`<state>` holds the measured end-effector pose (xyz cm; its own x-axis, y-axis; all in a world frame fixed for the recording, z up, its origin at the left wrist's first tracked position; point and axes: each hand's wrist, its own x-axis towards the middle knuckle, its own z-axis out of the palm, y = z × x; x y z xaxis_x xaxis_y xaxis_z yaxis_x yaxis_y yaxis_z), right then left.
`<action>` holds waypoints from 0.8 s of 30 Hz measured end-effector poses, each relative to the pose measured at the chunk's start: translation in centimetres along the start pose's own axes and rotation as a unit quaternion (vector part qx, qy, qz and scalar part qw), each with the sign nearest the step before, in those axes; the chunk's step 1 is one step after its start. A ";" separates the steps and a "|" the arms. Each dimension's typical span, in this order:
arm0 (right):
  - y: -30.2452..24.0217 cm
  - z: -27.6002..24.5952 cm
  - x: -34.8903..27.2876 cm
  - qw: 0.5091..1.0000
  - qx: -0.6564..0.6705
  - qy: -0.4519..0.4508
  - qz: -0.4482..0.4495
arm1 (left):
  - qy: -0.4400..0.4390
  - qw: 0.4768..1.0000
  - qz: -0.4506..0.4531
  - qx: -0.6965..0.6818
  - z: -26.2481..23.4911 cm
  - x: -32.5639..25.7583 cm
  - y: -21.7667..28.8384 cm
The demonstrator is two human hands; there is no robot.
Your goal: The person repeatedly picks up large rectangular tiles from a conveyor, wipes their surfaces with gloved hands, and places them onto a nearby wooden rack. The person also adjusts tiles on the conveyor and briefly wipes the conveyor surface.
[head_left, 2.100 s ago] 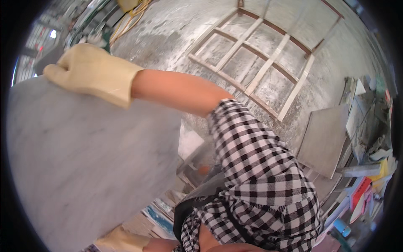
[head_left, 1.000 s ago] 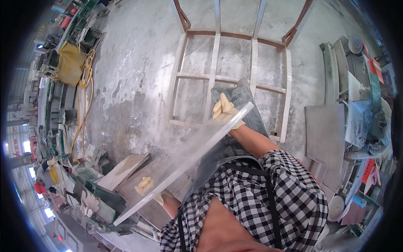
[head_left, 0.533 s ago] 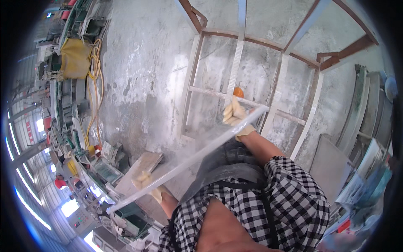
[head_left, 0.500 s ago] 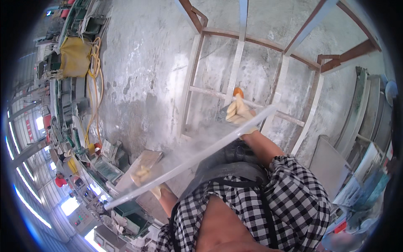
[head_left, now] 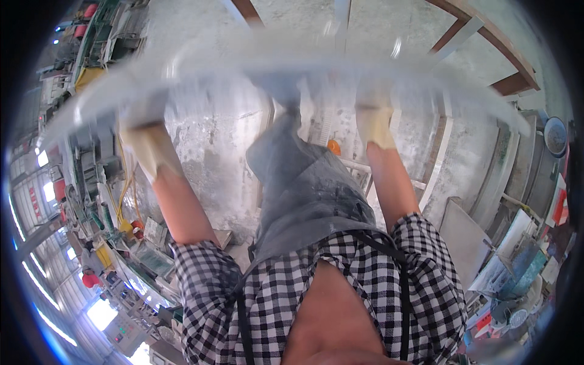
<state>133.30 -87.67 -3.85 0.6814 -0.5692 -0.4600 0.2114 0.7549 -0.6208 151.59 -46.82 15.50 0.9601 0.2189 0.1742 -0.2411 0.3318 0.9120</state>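
Observation:
A long clear glass-like sheet [head_left: 286, 64], blurred by motion, spans the upper part of the head view from left to right. Both of my hands wear cream work gloves and hold it from its near side. My left hand [head_left: 146, 134] grips toward the sheet's left end, its arm stretched forward. Right of centre, my right hand [head_left: 374, 115] grips it, the arm also extended. My fingers are largely veiled by the sheet and smeared. Below it hangs my grey apron [head_left: 304, 182].
A brown frame with pale strips [head_left: 486, 36] stands ahead to the right, partly behind the sheet. An orange object [head_left: 333, 146] lies near its lower bars. Slabs [head_left: 471, 237] lean at right beside a round basin [head_left: 555, 136]. Machinery and yellow hoses [head_left: 126, 198] line the left.
The sheet has swung from a slant across my body to a raised, roughly level position farther ahead. My left hand has moved up and forward; my right hand has risen slightly.

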 end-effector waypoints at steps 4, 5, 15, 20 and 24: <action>-2.4 4.9 1.4 0.997 -0.050 -0.019 -0.052 | -0.281 0.867 -0.275 -0.305 -1.8 7.5 0.7; -2.4 5.9 1.0 0.996 -0.078 0.000 -0.048 | -0.359 0.816 -0.311 -0.328 -2.6 9.5 -0.4; 0.9 4.9 -1.4 0.975 0.083 0.068 -0.194 | -0.483 0.857 0.041 -0.175 -1.8 9.1 -11.5; 3.2 3.9 -0.6 0.973 0.017 0.167 -0.160 | -0.147 0.987 0.014 -0.066 0.3 4.6 -13.6; 4.8 3.9 -0.6 0.966 0.065 0.204 -0.144 | -0.165 0.986 -0.023 -0.018 -1.6 6.2 -15.7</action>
<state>136.65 -82.44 -4.14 0.2538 -0.8231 -0.5081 0.4561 0.5650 -0.6875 161.07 -49.22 1.71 0.9625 -0.1062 0.2495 -0.1951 0.3676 0.9093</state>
